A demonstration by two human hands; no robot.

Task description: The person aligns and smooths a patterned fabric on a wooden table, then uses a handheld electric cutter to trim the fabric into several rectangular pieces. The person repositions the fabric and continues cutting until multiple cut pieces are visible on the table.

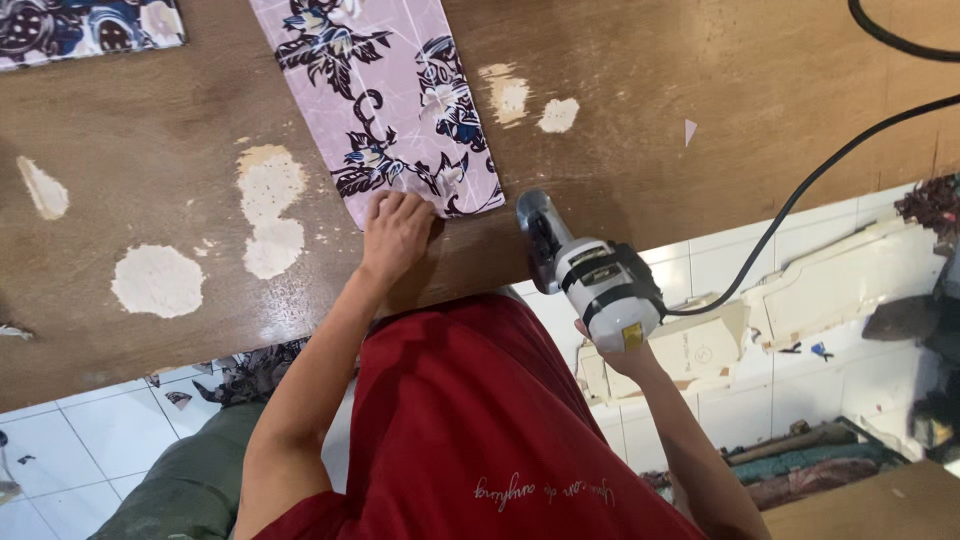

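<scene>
Here the left hand rests palm down, fingers together, on the near end of a strip of pale lilac fabric printed with dark blue flowers and thin white lines; the fingertips press that end flat against the brown wooden table and close around nothing. The strip runs from under the hand toward the far edge of the view, leaning slightly left as it goes. The right hand is clamped on the handle of a white and black electric fabric cutter, gripping it from below, so most of the hand is hidden behind the tool's body. The cutter sits just right of the fabric's near corner, its silver head pointing toward the strip and lying at the table's near edge, apart from the cloth; whether it touches the tabletop cannot be told. A black power cord leaves the tool's rear and crosses the table toward the far right. The tabletop shows pale worn patches left of the strip. A second piece of darker blue printed cloth lies at the far left corner. Near the viewer, a red shirt fills the middle, with white floor tiles on either side.
</scene>
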